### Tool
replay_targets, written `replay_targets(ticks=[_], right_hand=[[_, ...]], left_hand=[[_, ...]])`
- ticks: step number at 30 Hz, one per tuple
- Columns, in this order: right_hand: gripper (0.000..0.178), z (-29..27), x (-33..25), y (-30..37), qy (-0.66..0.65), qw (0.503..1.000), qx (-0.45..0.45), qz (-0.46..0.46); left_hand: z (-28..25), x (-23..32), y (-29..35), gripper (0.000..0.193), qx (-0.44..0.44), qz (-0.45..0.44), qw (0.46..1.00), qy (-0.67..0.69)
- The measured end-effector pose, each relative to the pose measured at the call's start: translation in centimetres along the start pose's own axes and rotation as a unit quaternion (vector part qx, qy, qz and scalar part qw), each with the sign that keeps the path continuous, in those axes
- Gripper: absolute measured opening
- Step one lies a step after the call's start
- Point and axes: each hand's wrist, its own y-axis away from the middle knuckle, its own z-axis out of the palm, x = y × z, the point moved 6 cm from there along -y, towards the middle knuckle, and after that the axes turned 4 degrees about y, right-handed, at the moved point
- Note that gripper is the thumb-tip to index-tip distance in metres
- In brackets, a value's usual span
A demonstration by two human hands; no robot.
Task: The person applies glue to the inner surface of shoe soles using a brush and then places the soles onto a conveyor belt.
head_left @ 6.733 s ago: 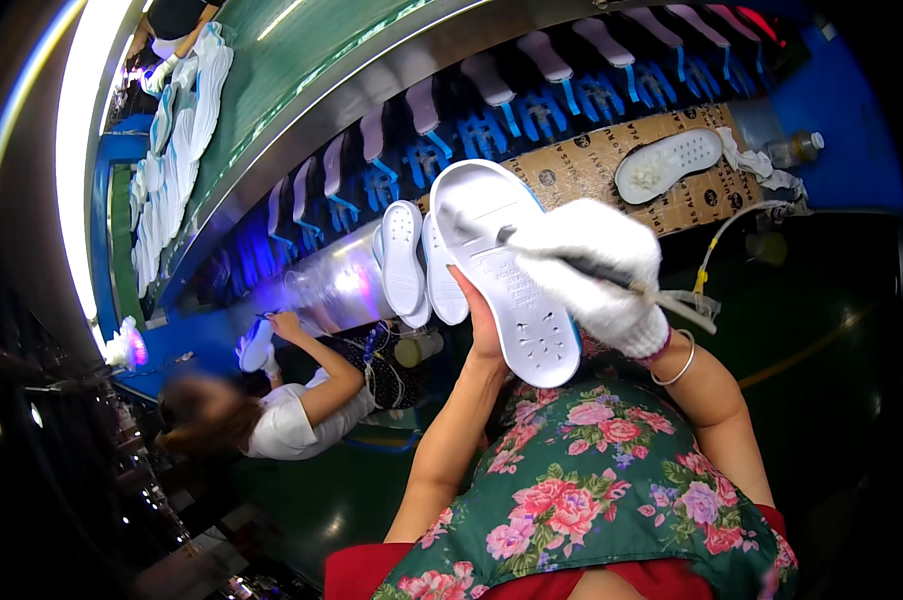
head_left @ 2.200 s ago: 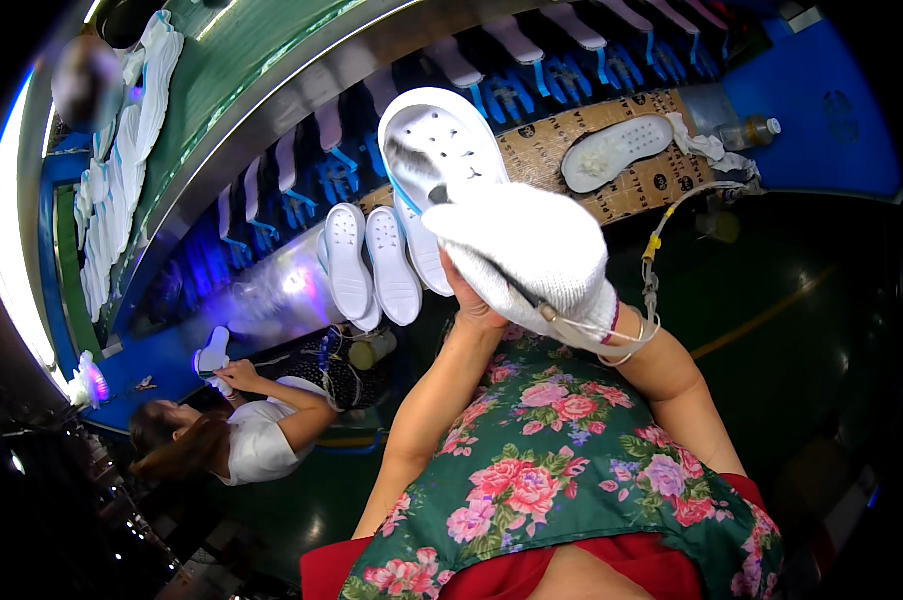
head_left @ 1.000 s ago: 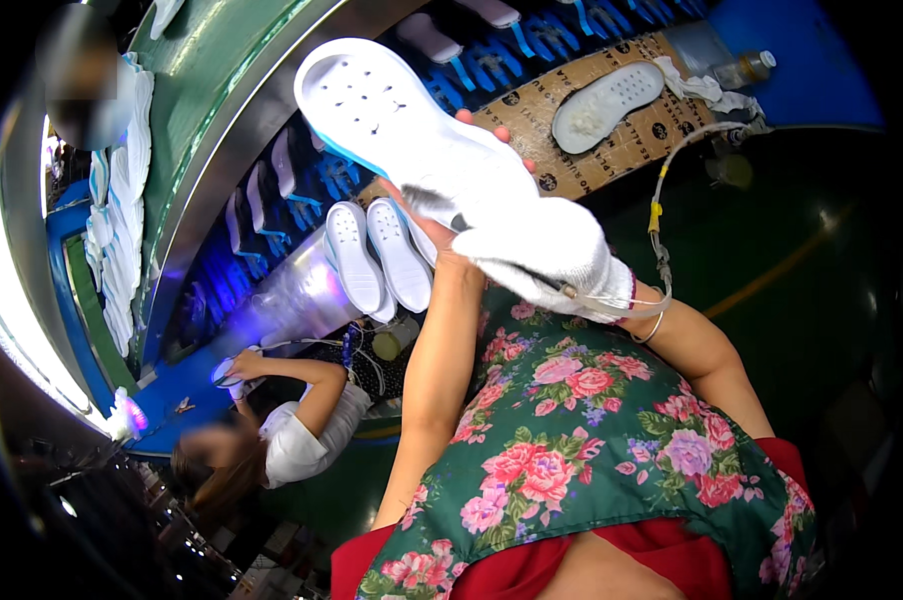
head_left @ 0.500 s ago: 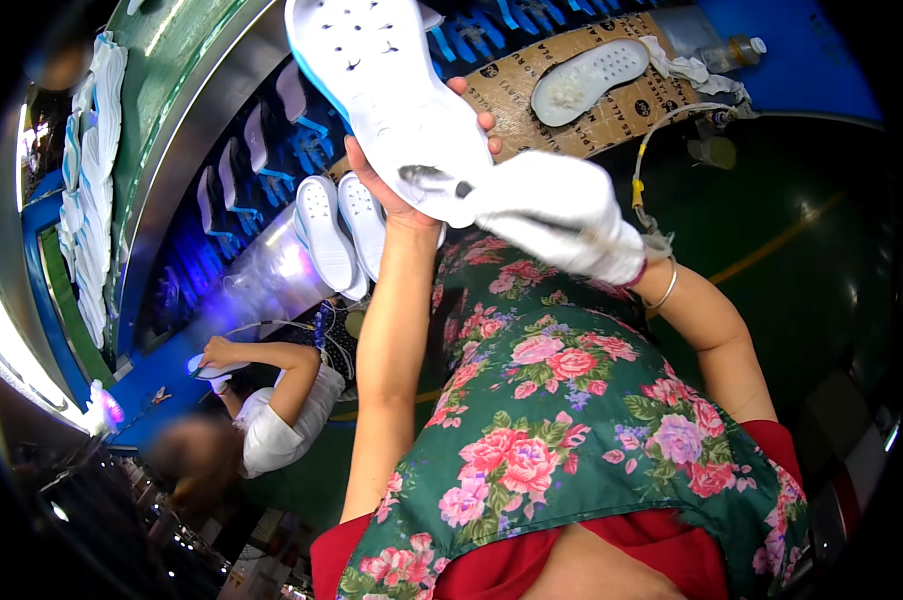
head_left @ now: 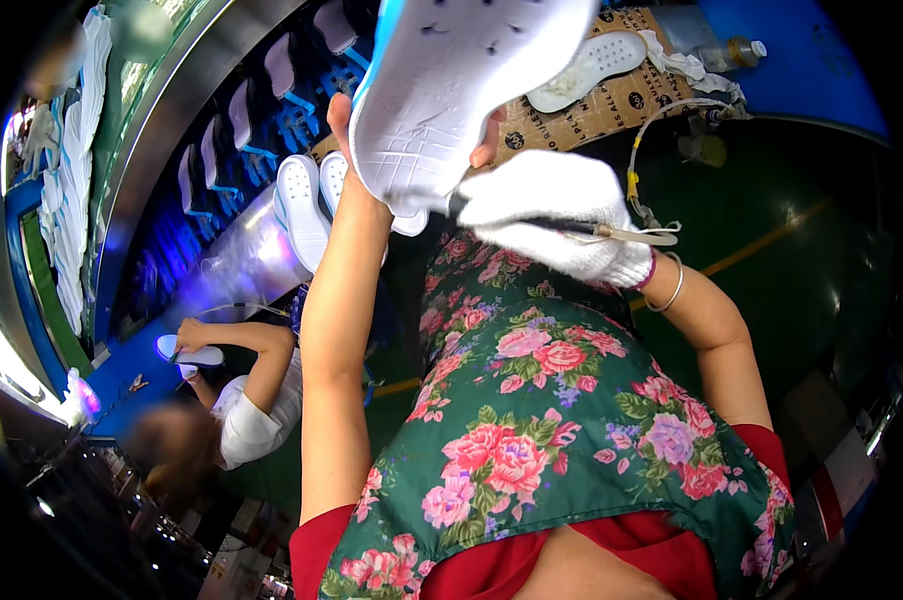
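Note:
My left hand (head_left: pixel 356 188) grips a white shoe sole (head_left: pixel 422 125) with a blue edge from beneath, thumb on one side and fingertips on the other. The sole is raised, its gridded heel toward me and its holed end partly out of the frame. In a white knitted glove, my right hand (head_left: pixel 552 210) is closed around a slim brush-like tool (head_left: pixel 458 204) with a pale tube at its back end. The tool's dark tip is at the heel's lower edge. Behind my left wrist stand white soles (head_left: pixel 300 205) with small holes.
Cardboard (head_left: pixel 627 105) at the back carries another sole (head_left: pixel 592 68), beside a rag (head_left: pixel 680 64) and a bottle (head_left: pixel 734 53). A hose (head_left: pixel 636 150) hangs there. Purple-grey pieces with blue straps (head_left: pixel 242 125) line the left. A co-worker's hand (head_left: pixel 194 335) holds a sole at lower left.
The sole has come closer to the camera and tilted, filling more of the top. My gloved hand has turned, so the tool and tube show. The view has shifted slightly.

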Motion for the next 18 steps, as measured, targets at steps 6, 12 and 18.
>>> replay_targets(ticks=[6, 12, 18], right_hand=[[0.035, 2.5, -1.2, 2.2, 0.163, 0.973, -0.094, -0.136], [0.017, 0.6, 0.5, 0.7, -0.005, 0.999, -0.018, 0.029], [0.020, 0.5, 1.2, 1.1, 0.014, 0.996, 0.053, 0.074]], left_hand=[[-0.6, -0.1, 0.0, 0.107, 0.071, -0.055, 0.996, -0.006], [-1.2, -0.4, 0.5, 0.108, 0.137, -0.060, 0.989, -0.010], [-1.1, 0.0, 0.1, 0.101, 0.111, -0.007, 0.993, 0.041]])
